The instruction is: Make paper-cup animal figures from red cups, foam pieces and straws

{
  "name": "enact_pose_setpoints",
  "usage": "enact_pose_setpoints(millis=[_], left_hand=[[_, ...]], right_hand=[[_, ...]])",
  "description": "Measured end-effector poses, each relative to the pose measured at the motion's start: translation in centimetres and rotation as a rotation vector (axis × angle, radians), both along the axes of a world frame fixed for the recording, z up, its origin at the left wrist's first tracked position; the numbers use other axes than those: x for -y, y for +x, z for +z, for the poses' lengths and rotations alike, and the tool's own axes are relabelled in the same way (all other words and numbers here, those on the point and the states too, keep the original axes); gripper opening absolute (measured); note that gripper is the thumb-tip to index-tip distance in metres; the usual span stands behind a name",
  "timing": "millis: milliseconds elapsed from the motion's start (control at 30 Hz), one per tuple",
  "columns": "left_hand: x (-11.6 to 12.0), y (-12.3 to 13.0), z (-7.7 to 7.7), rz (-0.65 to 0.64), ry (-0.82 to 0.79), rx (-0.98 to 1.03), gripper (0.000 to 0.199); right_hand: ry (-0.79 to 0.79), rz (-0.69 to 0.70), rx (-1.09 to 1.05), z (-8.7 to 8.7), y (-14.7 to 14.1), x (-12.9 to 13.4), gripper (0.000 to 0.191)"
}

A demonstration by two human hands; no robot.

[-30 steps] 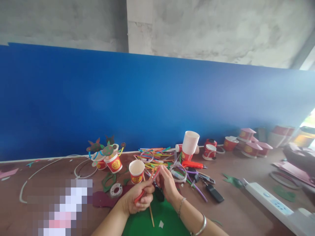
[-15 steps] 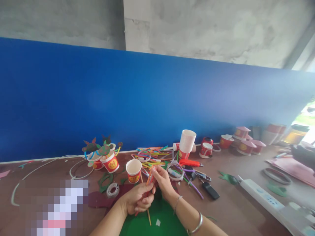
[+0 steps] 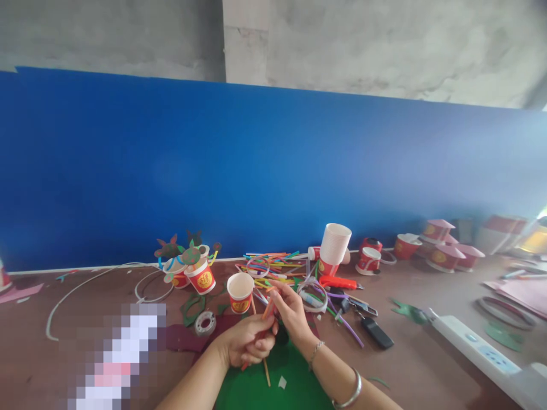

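Note:
My left hand (image 3: 252,340) is closed around thin orange straws (image 3: 269,308), and a reddish end sticks out below the fist. My right hand (image 3: 293,312) pinches the same straws near their upper end; its fingertips partly hide them. A slim tan stick (image 3: 267,373) shows above and below the left hand; whether that hand grips it I cannot tell. Under both hands lies a green sheet (image 3: 256,393) with a small white scrap (image 3: 282,382) on it. Just beyond the left hand stands a red and white paper cup (image 3: 240,295), upright with its mouth up.
Colourful straws (image 3: 277,265) are heaped behind the hands. A stack of white cups (image 3: 335,245), a red cutter (image 3: 339,282) and a black key fob (image 3: 376,332) are to the right. Decorated cups (image 3: 200,278) and a tape roll (image 3: 205,323) are left. A power strip (image 3: 474,344) lies far right.
The whole view has shifted, so the scene sits farther right. Both hands stay together on the straws, with the right fingers slightly more stretched along the upper end.

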State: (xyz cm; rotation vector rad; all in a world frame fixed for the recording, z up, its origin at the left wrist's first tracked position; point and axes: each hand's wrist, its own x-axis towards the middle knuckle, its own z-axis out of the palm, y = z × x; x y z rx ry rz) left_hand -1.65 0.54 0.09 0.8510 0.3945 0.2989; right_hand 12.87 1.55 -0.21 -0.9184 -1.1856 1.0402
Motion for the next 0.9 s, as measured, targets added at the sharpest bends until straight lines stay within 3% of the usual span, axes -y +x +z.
enact_pose_setpoints(millis=[100,300,600,900], left_hand=[[0.0,0.1,0.0,0.007,0.011,-0.04,0.032],[0.0,0.5,0.1,0.169,0.033,-0.032,0.036],[0.3,1.4,-0.1,0.374,0.125,-0.052,0.038],[0.0,1.6,-0.3,0.482,0.029,-0.009,0.032]], right_hand=[[0.027,-0.038,0.06,-0.2,0.0,-0.1,0.03],[-0.063,0.138,0.004,0.3,-0.3,0.1,0.033],[-0.119,0.147,-0.082,0.7,-0.1,0.1,0.039],[-0.153,0.15,-0.159,0.2,0.0,-0.1,0.04]])
